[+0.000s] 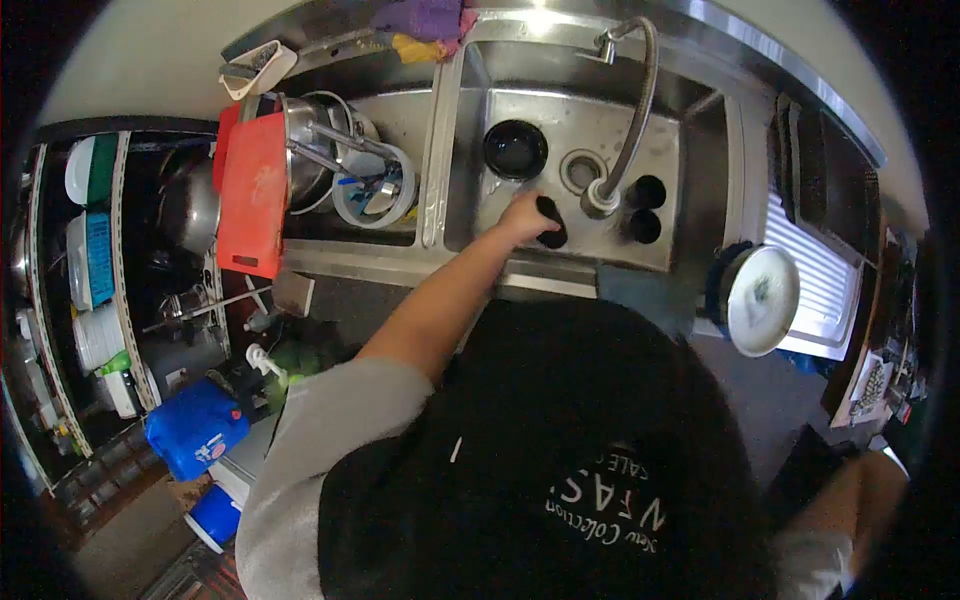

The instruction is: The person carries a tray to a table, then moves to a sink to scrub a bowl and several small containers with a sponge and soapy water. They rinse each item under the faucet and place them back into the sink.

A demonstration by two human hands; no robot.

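Note:
My left hand (522, 218) reaches into the right basin of the steel sink (700, 170) and grips a small black cup (551, 224) near the front wall. A black bowl (515, 150) sits just beyond it, beside the drain (580, 170). The flexible faucet hose (643, 100) curves down to its nozzle (600, 198), right of my hand. Two more black cups (643, 208) stand to the right of the nozzle. Only my right forearm (860, 500) shows at the lower right; that hand is out of sight.
The left basin holds pots, a white ring-shaped lid (372, 190) and a red cutting board (252, 195). A white plate (762, 300) lies on the right counter by a ribbed drainboard (820, 270). Shelves with containers (90, 260) stand at the left, with blue jugs (197, 430) on the floor.

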